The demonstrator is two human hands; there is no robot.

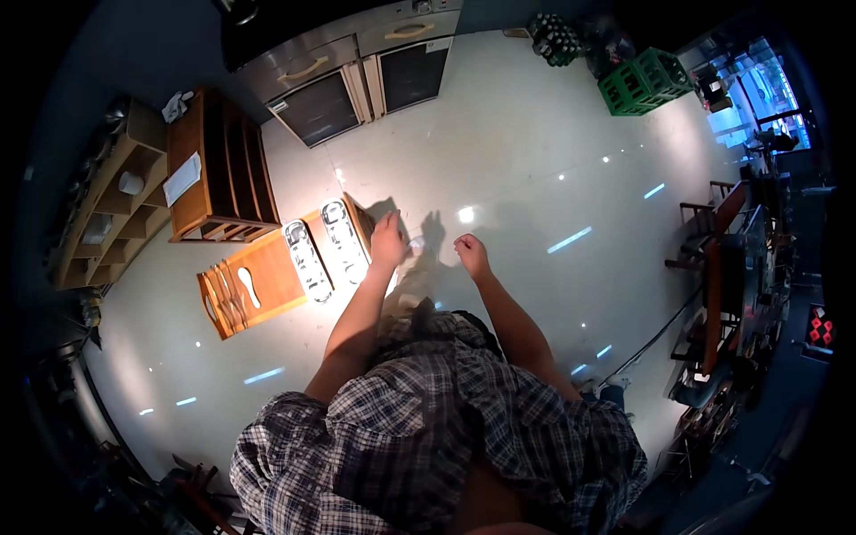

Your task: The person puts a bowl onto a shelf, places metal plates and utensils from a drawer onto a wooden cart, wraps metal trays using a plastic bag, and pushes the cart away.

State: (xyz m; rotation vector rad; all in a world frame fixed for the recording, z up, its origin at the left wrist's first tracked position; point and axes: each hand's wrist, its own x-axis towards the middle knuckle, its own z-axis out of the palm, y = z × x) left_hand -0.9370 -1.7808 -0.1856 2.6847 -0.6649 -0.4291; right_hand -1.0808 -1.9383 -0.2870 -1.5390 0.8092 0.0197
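Observation:
My left hand hangs above the right end of a wooden table-like surface, its fingers stretched out and nothing visible in them. To its right, over the pale floor, my right hand is held with the fingers curled in, and I see nothing in it. Nearest to my left hand is a long white dish with dark patterns. A second patterned dish lies beside it. Farther left on the wood are a white spoon and several thin brown sticks or utensils.
A brown wooden shelf unit and a lighter compartment shelf stand on the left. Steel cabinets are ahead. Green crates and dark bottles sit at the far right; tables and chairs line the right side.

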